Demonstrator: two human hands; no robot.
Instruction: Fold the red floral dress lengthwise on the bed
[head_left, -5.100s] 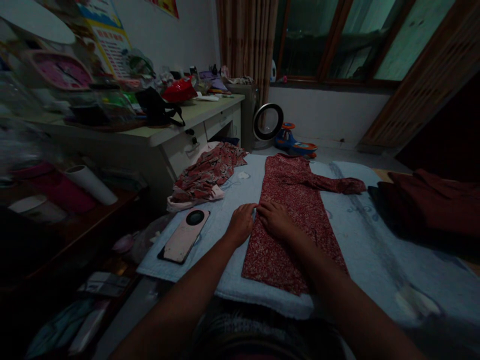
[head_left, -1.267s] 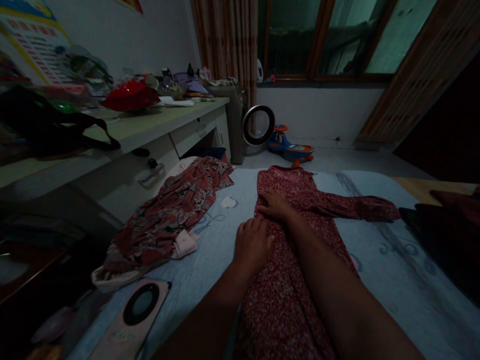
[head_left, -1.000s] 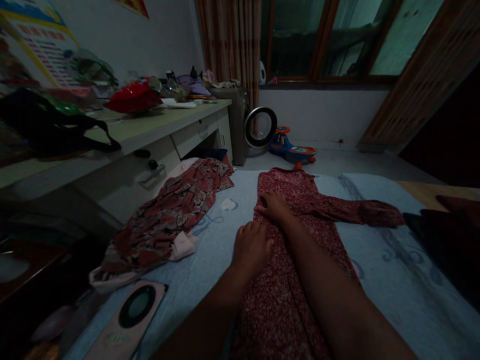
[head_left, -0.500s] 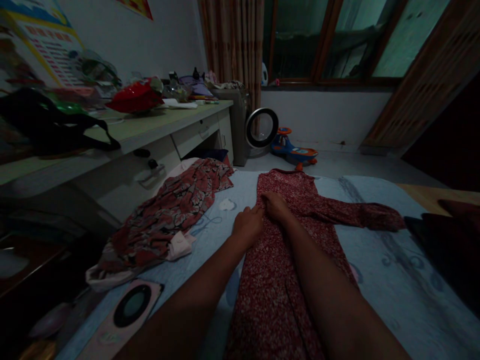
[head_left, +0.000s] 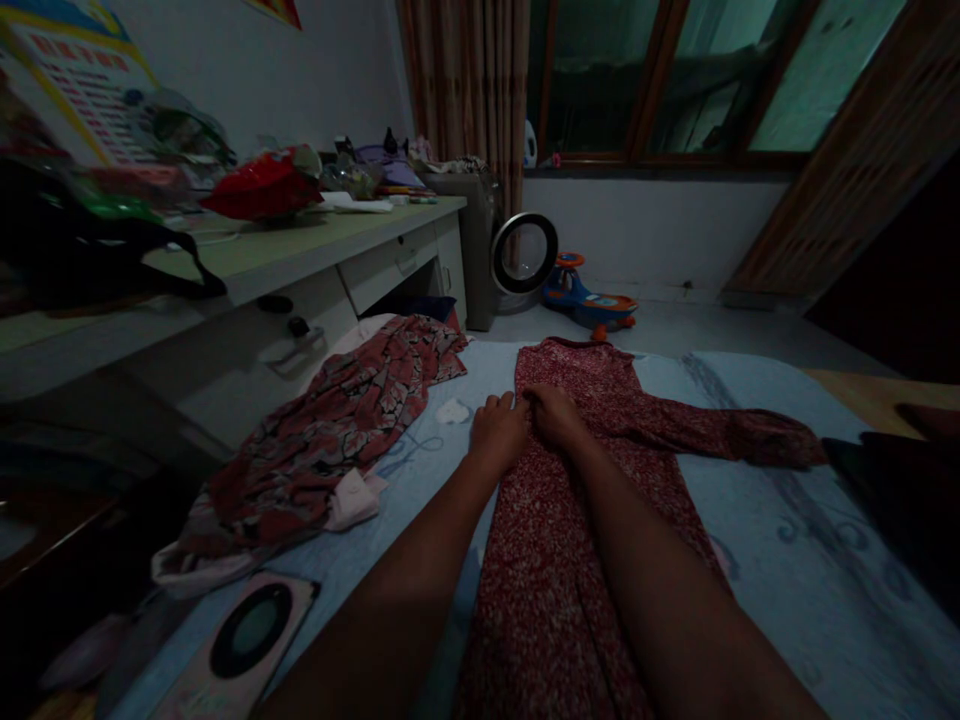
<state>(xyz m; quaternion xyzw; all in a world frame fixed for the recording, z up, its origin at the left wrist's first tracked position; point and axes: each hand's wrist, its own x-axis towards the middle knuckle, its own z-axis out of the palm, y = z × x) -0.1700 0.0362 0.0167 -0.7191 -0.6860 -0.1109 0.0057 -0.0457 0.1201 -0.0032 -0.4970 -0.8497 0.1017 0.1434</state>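
A dark red flowered garment point(head_left: 600, 400) lies flat and lengthwise on the pale blue bed cover point(head_left: 757, 520), one sleeve stretched out to the right. My left hand point(head_left: 496, 428) rests at the garment's left edge, fingers curled against the cloth. Beside it, touching, my right hand point(head_left: 553, 414) presses on the garment's upper left part. Both forearms reach out over the cloth. Whether either hand pinches the fabric is hard to see in the dim light.
A crumpled red patterned garment point(head_left: 337, 420) lies left on the bed. A pink phone point(head_left: 244, 640) sits at the near left corner. A cluttered desk point(head_left: 300, 250) stands left. A ring-shaped fan point(head_left: 525, 255) and a ride-on toy point(head_left: 589, 295) are on the floor. Dark clothes point(head_left: 900, 470) lie right.
My left hand has slid forward along the garment's left edge and now meets my right hand near the top. The view has moved closer over the bed.
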